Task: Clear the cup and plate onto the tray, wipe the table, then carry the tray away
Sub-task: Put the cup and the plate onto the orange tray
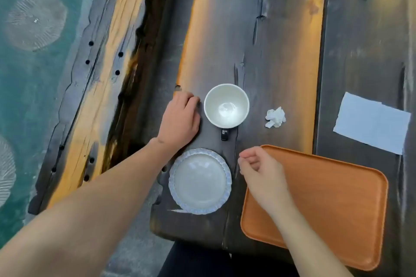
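Note:
A white cup (226, 105) with a dark handle stands empty on the dark wooden table (281, 29). Just nearer me lies a small pale plate (200, 180) with a ruffled bluish rim. An orange tray (333, 204) rests at the table's near right, with nothing on it. My left hand (180, 120) lies on the table just left of the cup, fingers curled down, holding nothing. My right hand (262, 170) hovers over the tray's left corner, between plate and tray, fingers loosely curled with nothing in them.
A crumpled white tissue (275, 117) lies right of the cup. A flat white paper napkin (372, 122) lies further right, beyond the tray. The table's rough near edge (191, 235) runs just below the plate; a teal floor (33, 74) shows at left.

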`<action>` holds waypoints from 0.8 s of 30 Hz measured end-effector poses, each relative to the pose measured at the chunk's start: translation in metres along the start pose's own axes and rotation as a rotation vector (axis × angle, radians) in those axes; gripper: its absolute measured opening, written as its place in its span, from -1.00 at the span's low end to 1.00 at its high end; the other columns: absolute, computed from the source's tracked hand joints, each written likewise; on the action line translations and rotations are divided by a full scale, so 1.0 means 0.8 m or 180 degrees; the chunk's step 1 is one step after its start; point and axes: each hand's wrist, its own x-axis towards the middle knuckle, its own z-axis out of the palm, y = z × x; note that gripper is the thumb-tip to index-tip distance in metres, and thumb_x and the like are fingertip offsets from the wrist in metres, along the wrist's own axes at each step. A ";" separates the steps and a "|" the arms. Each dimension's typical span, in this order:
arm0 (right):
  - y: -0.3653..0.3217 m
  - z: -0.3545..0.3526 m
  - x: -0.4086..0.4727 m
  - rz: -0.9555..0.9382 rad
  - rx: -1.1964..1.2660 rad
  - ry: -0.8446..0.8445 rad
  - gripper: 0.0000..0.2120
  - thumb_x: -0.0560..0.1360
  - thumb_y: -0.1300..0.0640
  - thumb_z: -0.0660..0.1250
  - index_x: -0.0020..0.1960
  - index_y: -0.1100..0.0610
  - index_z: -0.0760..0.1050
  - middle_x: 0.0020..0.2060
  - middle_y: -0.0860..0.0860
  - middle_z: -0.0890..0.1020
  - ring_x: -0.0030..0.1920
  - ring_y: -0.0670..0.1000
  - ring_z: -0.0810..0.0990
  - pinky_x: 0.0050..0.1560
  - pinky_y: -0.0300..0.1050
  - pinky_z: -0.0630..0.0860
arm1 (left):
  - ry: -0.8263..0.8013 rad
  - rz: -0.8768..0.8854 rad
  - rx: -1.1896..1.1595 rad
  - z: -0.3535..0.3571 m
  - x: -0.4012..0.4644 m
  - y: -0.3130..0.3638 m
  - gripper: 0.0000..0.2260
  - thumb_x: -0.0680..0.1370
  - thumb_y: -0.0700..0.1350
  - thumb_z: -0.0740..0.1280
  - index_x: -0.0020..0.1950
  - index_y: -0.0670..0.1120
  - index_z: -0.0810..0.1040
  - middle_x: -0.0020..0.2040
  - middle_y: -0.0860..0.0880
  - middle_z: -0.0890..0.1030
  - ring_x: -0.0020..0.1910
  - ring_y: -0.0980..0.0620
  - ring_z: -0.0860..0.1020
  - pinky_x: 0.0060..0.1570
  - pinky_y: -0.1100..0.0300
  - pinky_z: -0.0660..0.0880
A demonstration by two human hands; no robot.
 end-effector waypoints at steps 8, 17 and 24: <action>-0.018 0.032 0.037 0.0096 0.0639 0.0788 -0.87 0.48 -0.10 0.41 -0.04 -0.15 0.49 -0.19 -0.21 0.64 -0.21 -0.16 0.62 -0.26 -0.40 0.50 | 0.0221 0.0229 0.0131 0.046 -0.002 -0.025 -0.67 0.66 -0.11 0.25 0.36 -0.24 0.52 0.32 -0.21 0.53 0.26 -0.19 0.50 0.18 -0.01 0.46; -0.045 0.061 0.063 0.0423 0.1180 0.1149 -0.81 0.50 -0.12 0.39 -0.04 -0.05 0.45 -0.28 -0.16 0.67 -0.22 -0.21 0.63 -0.28 -0.38 0.46 | 0.0242 0.0127 0.0192 0.046 -0.004 -0.020 -0.62 0.60 -0.10 0.28 0.39 -0.21 0.51 0.37 -0.21 0.50 0.33 -0.20 0.44 0.25 -0.05 0.41; -0.047 0.072 0.073 0.0533 0.1278 0.1155 -0.83 0.54 -0.03 0.32 0.09 -0.11 0.37 -0.30 -0.08 0.72 -0.21 -0.14 0.67 -0.10 0.00 0.61 | 0.0122 -0.0049 0.0302 0.045 -0.003 -0.014 -0.59 0.58 -0.06 0.24 0.39 -0.19 0.51 0.39 -0.21 0.48 0.36 -0.21 0.42 0.26 -0.12 0.43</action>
